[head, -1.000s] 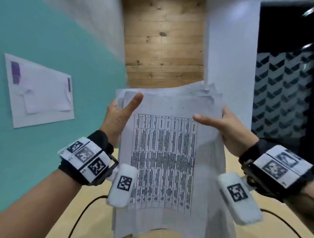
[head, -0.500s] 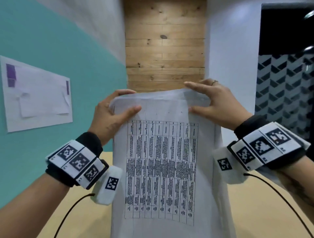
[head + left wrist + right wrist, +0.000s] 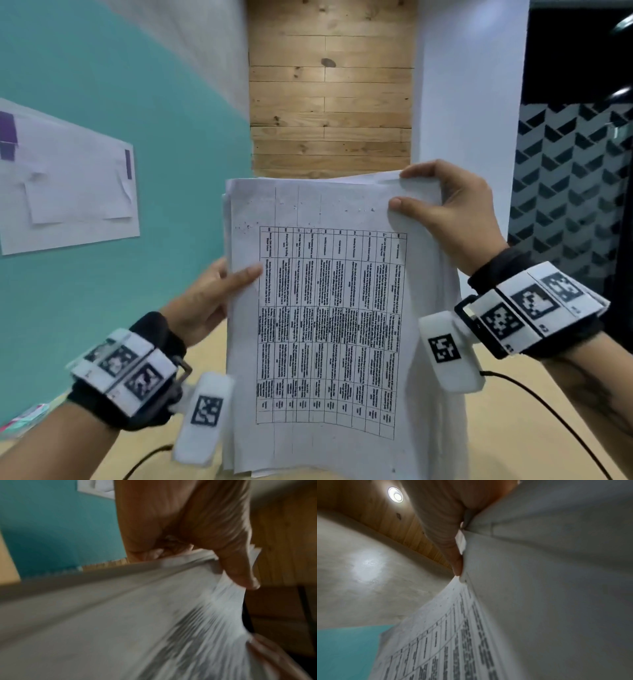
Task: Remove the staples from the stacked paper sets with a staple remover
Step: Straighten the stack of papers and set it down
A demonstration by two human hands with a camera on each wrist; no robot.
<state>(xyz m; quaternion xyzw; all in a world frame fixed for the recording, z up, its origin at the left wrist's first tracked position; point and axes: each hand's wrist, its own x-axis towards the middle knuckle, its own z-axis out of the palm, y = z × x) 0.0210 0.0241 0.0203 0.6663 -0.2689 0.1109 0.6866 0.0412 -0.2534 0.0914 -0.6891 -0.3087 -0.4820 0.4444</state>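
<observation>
I hold a thick stack of white paper sets [image 3: 329, 308] upright in front of me, a printed table on the top sheet. My left hand [image 3: 219, 294] grips the stack's left edge at mid height, thumb on the front. My right hand [image 3: 442, 209] pinches the top right corner, thumb on the front and fingers curled over the top edge. The left wrist view shows the blurred paper stack [image 3: 120, 622] under the left hand's thumb [image 3: 238, 572]. In the right wrist view the paper stack [image 3: 539, 601] fills the right side. No staple remover is in view.
A light wooden tabletop [image 3: 513, 428] lies below the stack. A teal wall [image 3: 154, 171] with a white taped sheet [image 3: 68, 185] is on the left, wood panelling [image 3: 329, 96] straight ahead. Black cables [image 3: 548, 411] trail from the wrist units.
My left hand slid down from the top left corner to the middle of the left edge. My right hand shifted to the top right corner, curling over it.
</observation>
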